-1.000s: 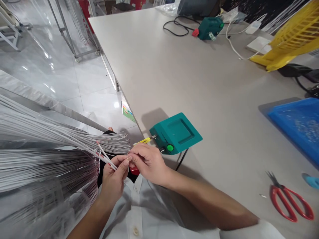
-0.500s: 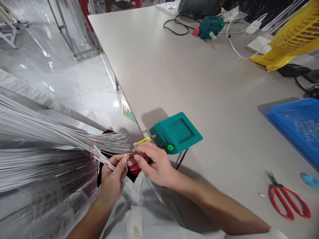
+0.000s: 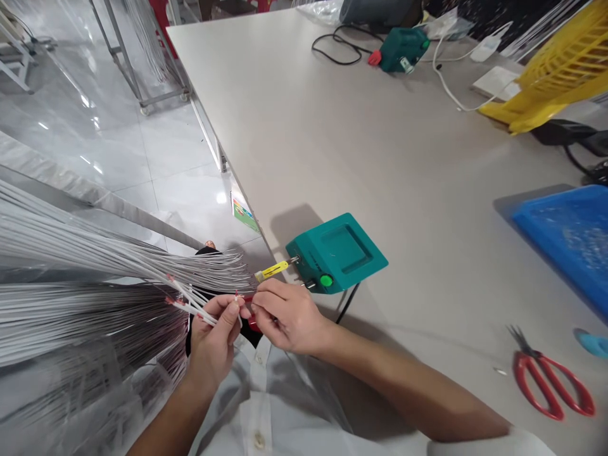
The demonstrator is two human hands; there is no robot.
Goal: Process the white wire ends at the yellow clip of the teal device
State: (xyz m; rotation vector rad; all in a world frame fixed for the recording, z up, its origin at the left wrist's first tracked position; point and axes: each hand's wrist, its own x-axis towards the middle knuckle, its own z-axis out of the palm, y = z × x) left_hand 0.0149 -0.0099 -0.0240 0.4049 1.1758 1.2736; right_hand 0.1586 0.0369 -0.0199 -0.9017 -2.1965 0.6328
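My left hand (image 3: 216, 339) pinches a few thin white cables (image 3: 187, 303) with red marks near their ends, drawn from a large bundle of white cables (image 3: 71, 266) fanning in from the left. My right hand (image 3: 285, 316) is closed in a pinch right beside it, gripping a small red-tipped cable end (image 3: 237, 296) between thumb and fingers. Both hands hover off the table's near corner, just in front of a teal box tool (image 3: 337, 253) with a green knob and a yellow-handled tip (image 3: 272, 270) sticking out to the left.
Red scissors (image 3: 551, 380) lie at the right front of the grey table (image 3: 332, 126). A blue tray (image 3: 570, 240) sits at the right edge, a yellow basket (image 3: 560, 69) at the back right, and a second teal tool (image 3: 401, 47) with cords at the back.
My right hand has drawn back slightly from the left, pulling out a single red-tipped cable end. The held cables slid a little leftward through my left fingers.
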